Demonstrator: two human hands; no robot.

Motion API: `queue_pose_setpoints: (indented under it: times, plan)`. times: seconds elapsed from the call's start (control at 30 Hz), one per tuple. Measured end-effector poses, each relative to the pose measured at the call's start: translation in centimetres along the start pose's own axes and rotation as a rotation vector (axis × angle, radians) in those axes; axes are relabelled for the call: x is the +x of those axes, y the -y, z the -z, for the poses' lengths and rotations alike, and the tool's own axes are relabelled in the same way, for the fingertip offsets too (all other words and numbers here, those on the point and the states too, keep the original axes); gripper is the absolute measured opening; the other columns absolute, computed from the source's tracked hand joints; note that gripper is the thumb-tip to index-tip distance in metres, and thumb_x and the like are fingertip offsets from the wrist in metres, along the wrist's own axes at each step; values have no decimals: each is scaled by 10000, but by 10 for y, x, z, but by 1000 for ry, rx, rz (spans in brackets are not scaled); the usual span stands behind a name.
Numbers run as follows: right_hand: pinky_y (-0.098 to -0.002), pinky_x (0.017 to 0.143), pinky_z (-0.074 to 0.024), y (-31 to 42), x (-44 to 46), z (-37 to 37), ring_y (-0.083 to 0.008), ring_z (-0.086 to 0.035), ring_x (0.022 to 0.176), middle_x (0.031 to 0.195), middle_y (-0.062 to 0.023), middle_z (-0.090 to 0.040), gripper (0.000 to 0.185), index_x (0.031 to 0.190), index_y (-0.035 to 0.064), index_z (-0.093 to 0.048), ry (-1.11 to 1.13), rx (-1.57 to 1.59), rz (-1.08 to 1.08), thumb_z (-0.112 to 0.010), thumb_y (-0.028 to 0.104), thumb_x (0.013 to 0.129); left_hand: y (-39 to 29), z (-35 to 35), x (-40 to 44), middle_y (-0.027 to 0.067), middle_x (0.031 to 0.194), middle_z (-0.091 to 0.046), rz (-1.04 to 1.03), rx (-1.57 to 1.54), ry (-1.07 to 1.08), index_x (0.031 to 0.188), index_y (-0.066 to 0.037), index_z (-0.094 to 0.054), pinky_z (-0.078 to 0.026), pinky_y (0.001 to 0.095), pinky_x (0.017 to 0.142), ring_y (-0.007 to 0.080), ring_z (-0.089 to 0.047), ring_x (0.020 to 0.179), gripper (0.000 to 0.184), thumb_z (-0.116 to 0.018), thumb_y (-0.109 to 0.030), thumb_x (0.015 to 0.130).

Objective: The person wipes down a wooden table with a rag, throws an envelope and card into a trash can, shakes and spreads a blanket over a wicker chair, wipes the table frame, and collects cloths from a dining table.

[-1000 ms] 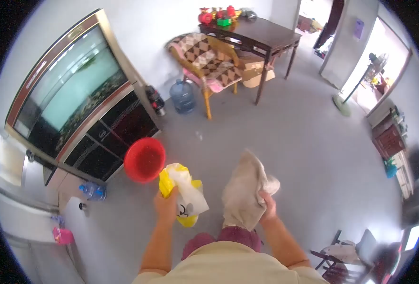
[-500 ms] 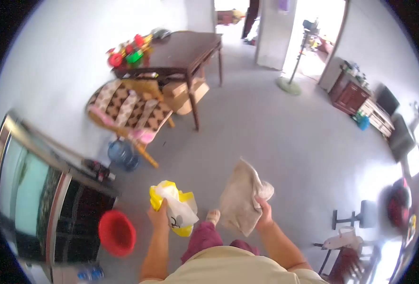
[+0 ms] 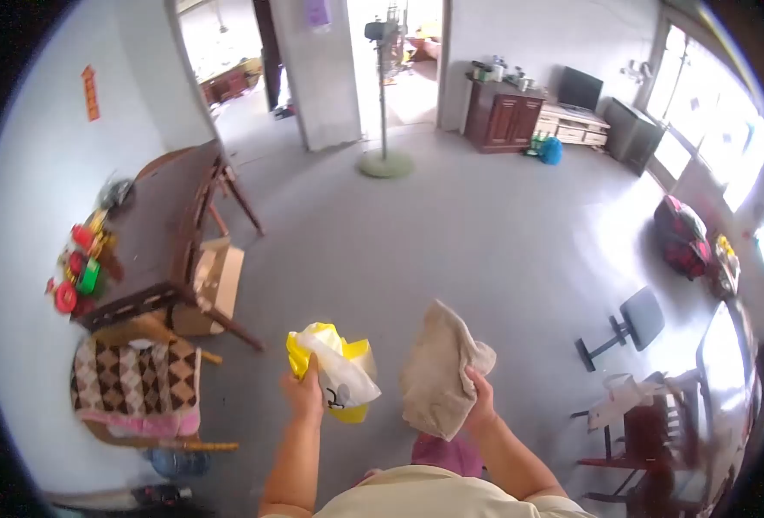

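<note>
A crumpled yellow and white plastic bag (image 3: 345, 373) is gripped in my left hand (image 3: 304, 388), in front of my body. Dark printed marks show on its lower white part. To the right, my right hand (image 3: 480, 399) is closed on the edge of a beige-grey cloth (image 3: 436, 371), which hangs loosely folded. Bag and cloth are held apart over the grey floor, with a narrow gap between them.
On the left stand a dark wooden table (image 3: 162, 224) and a chair with a checked cover (image 3: 136, 380). A pedestal fan (image 3: 385, 164) is ahead by the doorway. At the right are a small stool (image 3: 632, 324) and a red-brown chair (image 3: 650, 432).
My view has swung to the right, so the table and chair sit further left and the red basin has left the view. Both hands keep hold of the bag and the cloth.
</note>
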State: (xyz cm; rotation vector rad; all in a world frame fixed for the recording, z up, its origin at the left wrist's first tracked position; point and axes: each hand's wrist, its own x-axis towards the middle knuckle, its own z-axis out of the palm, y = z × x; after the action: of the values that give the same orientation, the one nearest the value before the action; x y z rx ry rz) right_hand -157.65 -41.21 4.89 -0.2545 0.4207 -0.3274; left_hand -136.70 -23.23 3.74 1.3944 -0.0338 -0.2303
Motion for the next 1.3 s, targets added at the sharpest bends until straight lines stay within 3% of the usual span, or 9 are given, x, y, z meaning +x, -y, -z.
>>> queue_pose_setpoints:
  times: [0.3, 0.4, 0.6, 0.77, 0.9, 1.0, 1.1, 1.2, 1.3]
  plan:
    - [-464, 937, -406, 191, 141, 5, -318, -515, 1068, 1180, -147, -527, 533, 1250, 79, -429, -80, 18, 17, -556, 305, 784, 62, -215, 134, 71, 972, -600, 141, -118, -58, 1047, 36, -560, -468, 296, 741, 150, -575, 839, 362, -640, -244, 832]
    - [-458, 938, -407, 243, 197, 22, -315, -519, 1065, 1173, -144, -533, 532, 1248, 75, -429, -109, 33, 1, -563, 295, 783, 61, -269, 177, 75, 991, -593, 134, -174, 43, 1064, 34, -549, -472, 302, 739, 154, -575, 854, 395, -632, -278, 836]
    - [-456, 947, -402, 327, 316, 26, -315, -506, 1088, 1186, -139, -525, 524, 1251, 79, -425, -87, 60, 79, -557, 292, 790, 70, -388, 268, 64, 1013, -589, 222, 13, 25, 1096, 1, -536, -466, 322, 768, 173, -572, 906, 412, -607, -319, 846]
    - [-455, 954, -394, 422, 433, 1, -316, -489, 1107, 1206, -138, -508, 522, 1249, 80, -424, -42, 26, 168, -552, 297, 792, 98, -497, 401, 73, 1056, -578, 282, -97, 151, 1152, -8, -501, -454, 333, 804, 185, -560, 951, 460, -600, -336, 845]
    - [-461, 952, -394, 495, 500, -24, -322, -486, 1108, 1207, -142, -506, 513, 1253, 82, -423, -158, 28, 246, -540, 289, 798, 97, -588, 483, 79, 1099, -556, 332, -138, 248, 1172, -25, -483, -460, 335, 806, 191, -547, 989, 485, -605, -353, 836]
    - [-461, 947, -396, 549, 547, -39, -324, -493, 1096, 1199, -143, -511, 503, 1246, 76, -428, -120, 75, 294, -533, 285, 801, 94, -663, 540, 74, 1107, -548, 482, -110, 344, 1177, -40, -481, -467, 338, 800, 194, -541, 1002, 486, -599, -366, 836]
    - [-459, 948, -395, 604, 607, -27, -322, -495, 1095, 1197, -147, -512, 502, 1241, 68, -432, -146, 78, 305, -533, 292, 804, 96, -739, 586, 72, 1113, -542, 569, -162, 388, 1204, -70, -459, -475, 350, 786, 194, -535, 1011, 503, -619, -348, 816]
    - [-459, 966, -374, 661, 666, -10, -318, -481, 1123, 1228, -141, -499, 517, 1257, 60, -426, -214, 44, 253, -509, 314, 815, 114, -801, 629, 73, 1148, -527, 652, -294, 481, 1211, -80, -450, -461, 413, 815, 226, -526, 1032, 482, -607, -231, 781]
    - [-462, 959, -387, 732, 735, -10, -322, -490, 1104, 1204, -150, -507, 523, 1249, 67, -425, -135, 35, 228, -546, 309, 801, 136, -865, 690, 66, 1135, -531, 675, -391, 696, 1196, -83, -457, -451, 459, 816, 247, -517, 1044, 495, -553, -107, 710]
